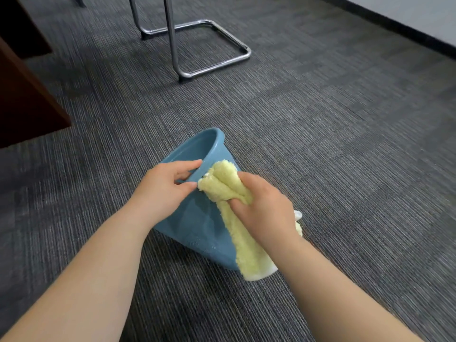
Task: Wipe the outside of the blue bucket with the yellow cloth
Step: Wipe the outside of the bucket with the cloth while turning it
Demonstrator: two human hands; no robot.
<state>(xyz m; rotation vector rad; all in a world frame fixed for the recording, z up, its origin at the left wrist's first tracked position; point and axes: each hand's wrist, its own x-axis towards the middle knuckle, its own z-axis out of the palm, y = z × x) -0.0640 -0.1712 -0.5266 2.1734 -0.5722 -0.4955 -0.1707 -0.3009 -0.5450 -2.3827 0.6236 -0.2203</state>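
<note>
Blue bucket (195, 225) — rim in left grip (162, 188), cloth (222, 183) in right grip (266, 211)

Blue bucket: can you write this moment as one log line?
left hand: grips blue bucket rim | right hand: holds yellow cloth against outer wall | bucket: tilted on carpet

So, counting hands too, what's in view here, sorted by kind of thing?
Bare hands: 2, left hand and right hand
Blue plastic bucket: 1
Yellow fluffy cloth: 1
Chrome tubular chair frame: 1
Dark brown wooden furniture panel: 1
Total: 6
</note>
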